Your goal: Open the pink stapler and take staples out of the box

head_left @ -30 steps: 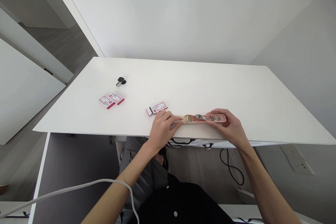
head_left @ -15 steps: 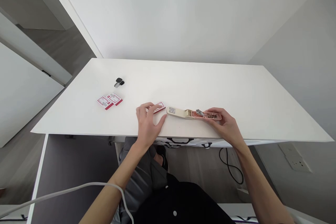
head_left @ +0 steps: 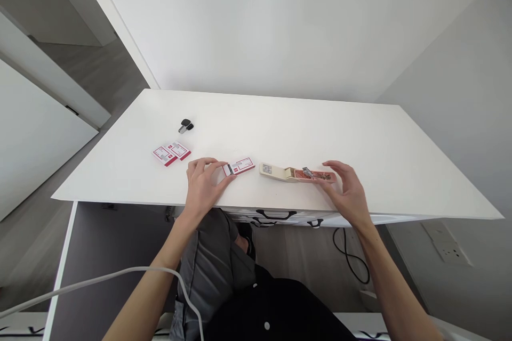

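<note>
A stapler (head_left: 296,173), cream at one end and pink at the other, lies folded out flat near the front edge of the white table (head_left: 280,128). My right hand (head_left: 346,187) hovers at its pink end with fingers spread, holding nothing. My left hand (head_left: 205,181) rests on the table with its fingertips touching the left end of a small red and white staple box (head_left: 239,167). The fingers curl loosely around that end of the box.
Two more red and white staple boxes (head_left: 171,153) lie side by side to the left. A small black and silver object (head_left: 185,126) sits behind them. A white cable (head_left: 100,282) crosses my left forearm. A wall closes the right side, and black cables hang under the table.
My left hand left the stapler's cream end and moved left to the single staple box. My right hand let go of the pink end and opened.
</note>
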Demonstrator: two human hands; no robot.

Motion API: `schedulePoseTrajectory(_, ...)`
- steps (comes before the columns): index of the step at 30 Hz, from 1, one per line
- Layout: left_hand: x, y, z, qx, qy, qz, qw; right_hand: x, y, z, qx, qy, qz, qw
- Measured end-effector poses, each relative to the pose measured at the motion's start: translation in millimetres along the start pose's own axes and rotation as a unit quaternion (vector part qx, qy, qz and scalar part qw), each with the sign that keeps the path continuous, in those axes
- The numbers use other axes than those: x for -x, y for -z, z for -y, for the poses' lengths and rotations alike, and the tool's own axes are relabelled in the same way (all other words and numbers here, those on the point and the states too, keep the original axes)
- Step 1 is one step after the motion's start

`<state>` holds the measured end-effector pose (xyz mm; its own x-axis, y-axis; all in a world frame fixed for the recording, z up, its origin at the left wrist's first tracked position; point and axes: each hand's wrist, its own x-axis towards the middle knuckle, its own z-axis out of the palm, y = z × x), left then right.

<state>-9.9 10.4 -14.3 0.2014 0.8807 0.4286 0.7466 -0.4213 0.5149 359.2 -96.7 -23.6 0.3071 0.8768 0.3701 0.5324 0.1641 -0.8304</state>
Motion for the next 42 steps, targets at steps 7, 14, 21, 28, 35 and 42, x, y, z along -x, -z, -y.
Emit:
schedulePoseTrajectory(7, 4.7, 25.0, -3.5, 0.124, 0.028, 0.046, 0.991, 18.7, -11.5, 40.5, -0.021, 0.079, -0.129, 0.988)
schedulePoseTrajectory(14, 8.0, 31.3, -6.8, 0.171, 0.084, -0.004, 0.982, 29.8, -58.5, 99.3, -0.112, -0.030, 0.221, 0.968)
schedulePoseTrajectory(21, 16.6, 38.2, -0.5, 0.185, 0.116, -0.015, 0.976, 21.7, -118.8, 114.6, -0.323, -0.262, 0.339, 0.844)
schedulePoseTrajectory(28, 21.4, 43.8, 3.0, 0.226, 0.152, -0.027, 0.962, -2.6, -153.7, 128.1, -0.452, -0.350, 0.330, 0.751)
schedulePoseTrajectory(35, 24.6, 43.2, 12.2, 0.257, 0.141, -0.040, 0.955, -14.7, -184.3, 132.2, -0.476, -0.368, 0.267, 0.753)
schedulePoseTrajectory(42, 20.5, 45.1, 9.4, 0.263, 0.122, -0.024, 0.957, -28.7, -186.0, 145.8, -0.420, -0.248, 0.207, 0.848)
